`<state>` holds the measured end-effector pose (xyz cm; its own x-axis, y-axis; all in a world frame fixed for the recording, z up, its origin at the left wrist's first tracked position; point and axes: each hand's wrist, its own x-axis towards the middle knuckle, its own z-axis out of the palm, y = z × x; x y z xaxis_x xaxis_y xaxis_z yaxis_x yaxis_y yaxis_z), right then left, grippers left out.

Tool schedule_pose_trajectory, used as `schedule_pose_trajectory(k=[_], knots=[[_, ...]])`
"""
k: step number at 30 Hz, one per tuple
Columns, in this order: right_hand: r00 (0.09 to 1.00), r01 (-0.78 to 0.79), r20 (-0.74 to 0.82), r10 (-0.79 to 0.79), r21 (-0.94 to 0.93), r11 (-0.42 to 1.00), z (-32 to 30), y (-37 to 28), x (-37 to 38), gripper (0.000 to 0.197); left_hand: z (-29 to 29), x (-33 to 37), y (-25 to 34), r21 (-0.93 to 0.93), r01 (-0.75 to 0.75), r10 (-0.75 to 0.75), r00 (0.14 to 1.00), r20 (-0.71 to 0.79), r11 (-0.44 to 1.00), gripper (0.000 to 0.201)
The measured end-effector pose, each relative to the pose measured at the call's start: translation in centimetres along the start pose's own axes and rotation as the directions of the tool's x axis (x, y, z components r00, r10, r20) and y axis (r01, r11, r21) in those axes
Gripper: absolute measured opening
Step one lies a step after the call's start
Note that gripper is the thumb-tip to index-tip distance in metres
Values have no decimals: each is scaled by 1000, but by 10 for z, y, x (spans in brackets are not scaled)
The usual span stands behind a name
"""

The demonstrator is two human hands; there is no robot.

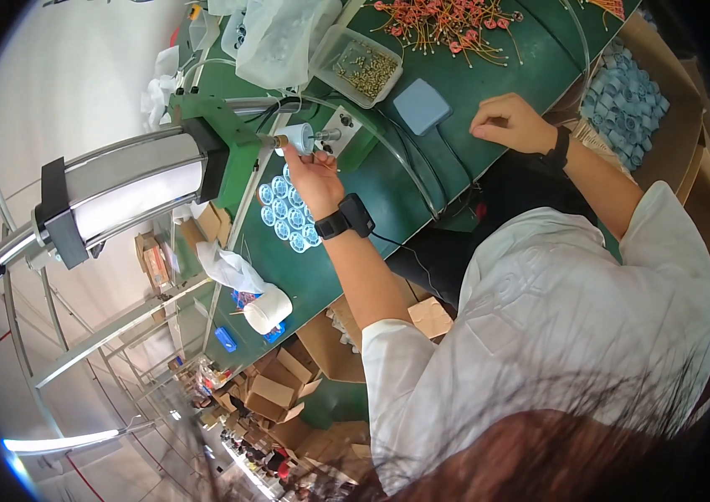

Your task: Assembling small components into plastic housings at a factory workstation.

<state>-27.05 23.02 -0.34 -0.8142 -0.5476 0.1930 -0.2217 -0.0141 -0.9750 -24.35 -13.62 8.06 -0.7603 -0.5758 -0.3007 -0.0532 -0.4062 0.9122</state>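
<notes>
A green press point(242, 146) with a silver air cylinder reaches in from the left. In its working gap lies a light blue plastic cup-shaped part point(292, 137) on its side, in line with the metal rod. My left hand point(315, 182) is closed at this part, its fingertips and thumb against the lower side; the palm hides some of the grip. A thin wire shows near its fingers. Just beside that wrist, several more light blue round parts point(294, 219) stand in rows on the green table. My right hand point(515, 123) is loosely curled by a flat blue-grey box point(422, 106), with nothing visible in it.
A clear tub of small brass pieces point(363, 71) stands beyond the press, near a heap of orange wired parts point(455, 25). A carton of blue-grey sleeves point(622, 100) is at the right. A white tub point(268, 311) sits at the table's left end. Cables point(409, 151) cross the table.
</notes>
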Motion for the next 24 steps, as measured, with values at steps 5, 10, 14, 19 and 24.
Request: schedule_pose_trajectory(k=[5, 10, 14, 19, 24], knots=[[997, -38, 69, 39, -12, 999, -1, -3, -1, 12, -2, -3, -1, -26, 17, -15, 998, 56, 1000, 42], [999, 10, 39, -9, -14, 1000, 0, 0, -2, 14, -1, -3, -4, -58, 30, -25, 997, 79, 998, 43], [999, 33, 25, -32, -37, 999, 1, -1, 1, 15, 10, -10, -8, 80, -171, 168, 985, 51, 982, 45], [1000, 6, 15, -6, -28, 1000, 6, -2, 2, 16, 24, -26, -16, 571, -563, 604, 785, 141, 598, 57], [978, -204, 40, 207, -68, 977, 22, -11, 20, 14, 14, -26, -27, 640, -489, 581, 810, 80, 592, 67]])
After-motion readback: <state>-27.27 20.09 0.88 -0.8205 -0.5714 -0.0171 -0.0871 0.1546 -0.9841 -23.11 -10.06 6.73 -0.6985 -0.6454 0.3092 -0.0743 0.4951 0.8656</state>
